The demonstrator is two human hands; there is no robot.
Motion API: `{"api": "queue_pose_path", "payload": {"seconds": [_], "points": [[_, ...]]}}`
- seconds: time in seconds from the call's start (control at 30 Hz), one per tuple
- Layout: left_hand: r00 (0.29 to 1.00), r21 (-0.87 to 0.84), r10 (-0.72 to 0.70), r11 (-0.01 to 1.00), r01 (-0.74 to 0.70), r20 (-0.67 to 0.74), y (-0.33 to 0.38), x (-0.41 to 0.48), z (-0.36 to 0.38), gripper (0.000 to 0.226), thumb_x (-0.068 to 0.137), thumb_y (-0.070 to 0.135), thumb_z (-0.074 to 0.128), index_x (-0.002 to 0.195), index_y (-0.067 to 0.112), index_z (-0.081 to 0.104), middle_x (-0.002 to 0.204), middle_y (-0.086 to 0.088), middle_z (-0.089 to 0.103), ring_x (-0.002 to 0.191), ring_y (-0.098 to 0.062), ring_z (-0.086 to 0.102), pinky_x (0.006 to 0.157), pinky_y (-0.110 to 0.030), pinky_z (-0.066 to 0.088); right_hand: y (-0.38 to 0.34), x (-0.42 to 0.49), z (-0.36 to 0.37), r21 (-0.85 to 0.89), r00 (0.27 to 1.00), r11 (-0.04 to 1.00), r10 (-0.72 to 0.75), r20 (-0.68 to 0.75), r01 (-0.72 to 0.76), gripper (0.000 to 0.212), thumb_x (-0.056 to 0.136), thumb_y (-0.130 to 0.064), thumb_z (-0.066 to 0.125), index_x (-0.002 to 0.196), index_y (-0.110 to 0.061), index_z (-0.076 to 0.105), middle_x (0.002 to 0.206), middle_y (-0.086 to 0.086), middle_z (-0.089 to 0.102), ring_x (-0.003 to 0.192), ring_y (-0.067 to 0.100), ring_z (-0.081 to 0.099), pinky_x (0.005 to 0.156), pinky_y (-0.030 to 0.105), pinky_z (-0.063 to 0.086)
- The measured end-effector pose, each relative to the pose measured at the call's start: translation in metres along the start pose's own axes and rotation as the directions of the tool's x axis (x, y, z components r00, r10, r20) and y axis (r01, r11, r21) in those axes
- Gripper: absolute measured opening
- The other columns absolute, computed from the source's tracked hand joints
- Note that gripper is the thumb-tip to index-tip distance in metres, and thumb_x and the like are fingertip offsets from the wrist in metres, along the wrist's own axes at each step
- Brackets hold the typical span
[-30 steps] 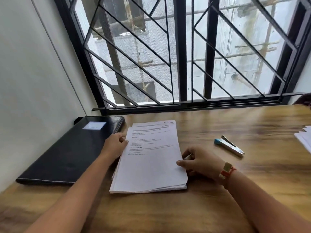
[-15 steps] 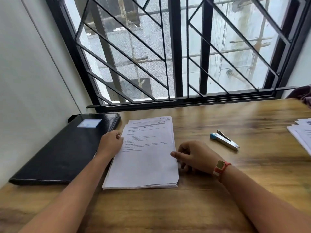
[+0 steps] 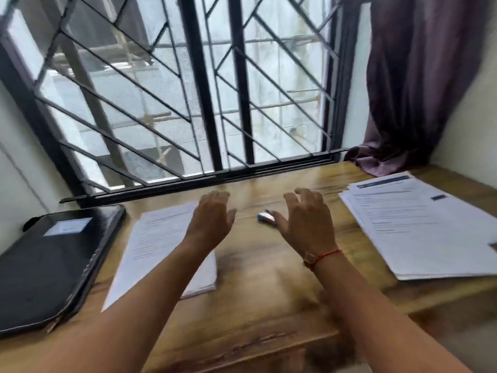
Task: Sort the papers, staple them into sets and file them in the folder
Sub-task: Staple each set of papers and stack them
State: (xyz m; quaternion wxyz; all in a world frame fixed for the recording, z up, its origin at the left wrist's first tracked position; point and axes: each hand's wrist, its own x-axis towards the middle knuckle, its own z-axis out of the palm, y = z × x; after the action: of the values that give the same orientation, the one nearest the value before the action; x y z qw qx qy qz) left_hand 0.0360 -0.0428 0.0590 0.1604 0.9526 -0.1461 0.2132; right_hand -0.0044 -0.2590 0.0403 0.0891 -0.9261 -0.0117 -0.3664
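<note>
Hands hover empty, fingers spread: left hand (image 3: 211, 220) over the paper stack (image 3: 156, 238), right hand (image 3: 306, 219) with the stapler (image 3: 265, 218) just off its thumb. Folder (image 3: 53, 265) lies well left of both. Hasty grabbing could knock the stapler skidding.

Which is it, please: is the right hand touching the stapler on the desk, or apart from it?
Cannot tell. In the head view the thumb of the right hand overlaps one end of the stapler, and motion blur hides any contact or gap.
</note>
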Motion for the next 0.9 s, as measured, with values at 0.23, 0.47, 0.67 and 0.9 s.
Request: {"api": "queue_pose_path", "payload": {"seconds": [0.23, 0.47, 0.67, 0.9], "points": [[0.959, -0.393, 0.059, 0.918, 0.057, 0.277, 0.159, 0.009, 0.051, 0.041, 0.093, 0.031, 0.069, 0.124, 0.004, 0.064, 0.119, -0.013, 0.069, 0.109, -0.029, 0.065, 0.09, -0.032, 0.047, 0.147, -0.029, -0.047, -0.137, 0.934, 0.935, 0.343, 0.104, -0.328, 0.034, 0.092, -0.04, 0.056, 0.1, -0.01, 0.07, 0.097, 0.015, 0.067, 0.092, 0.036, 0.06, 0.071, 0.038, 0.051], [0.851, -0.412, 0.014, 0.879, 0.24, 0.524, 0.251, 0.013, 0.092, 0.035, 0.096, 0.029, 0.062, 0.119, 0.002, 0.063, 0.122, -0.014, 0.066, 0.106, -0.03, 0.063, 0.07, -0.03, 0.044, 0.207, -0.056, -0.047, -0.032, 0.819, 0.845, 0.527, 0.228, -0.534, 0.013, 0.092, -0.023, 0.061, 0.095, -0.012, 0.067, 0.101, 0.014, 0.066, 0.095, 0.033, 0.062, 0.076, 0.035, 0.049], [0.849, -0.341, -0.05, 0.902, 0.265, 0.526, 0.28, 0.026, 0.116, 0.026, 0.093, 0.017, 0.055, 0.116, 0.01, 0.064, 0.118, -0.012, 0.068, 0.089, -0.025, 0.058, 0.067, -0.029, 0.042, 0.214, -0.059, -0.041, 0.032, 0.807, 0.822, 0.55, 0.216, -0.569, 0.008, 0.092, -0.023, 0.064, 0.095, -0.016, 0.066, 0.098, 0.007, 0.067, 0.092, 0.026, 0.062, 0.074, 0.028, 0.044], [0.773, -0.434, -0.191, 0.735, 0.521, 0.605, 0.296, 0.047, 0.142, 0.015, 0.087, 0.019, 0.071, 0.094, 0.012, 0.06, 0.109, -0.011, 0.068, 0.102, -0.028, 0.067, 0.088, -0.038, 0.056, 0.218, -0.06, -0.037, 0.04, 0.806, 0.817, 0.558, 0.198, -0.576, 0.01, 0.093, -0.026, 0.061, 0.097, -0.017, 0.064, 0.099, 0.005, 0.066, 0.091, 0.022, 0.061, 0.073, 0.026, 0.043]]}}
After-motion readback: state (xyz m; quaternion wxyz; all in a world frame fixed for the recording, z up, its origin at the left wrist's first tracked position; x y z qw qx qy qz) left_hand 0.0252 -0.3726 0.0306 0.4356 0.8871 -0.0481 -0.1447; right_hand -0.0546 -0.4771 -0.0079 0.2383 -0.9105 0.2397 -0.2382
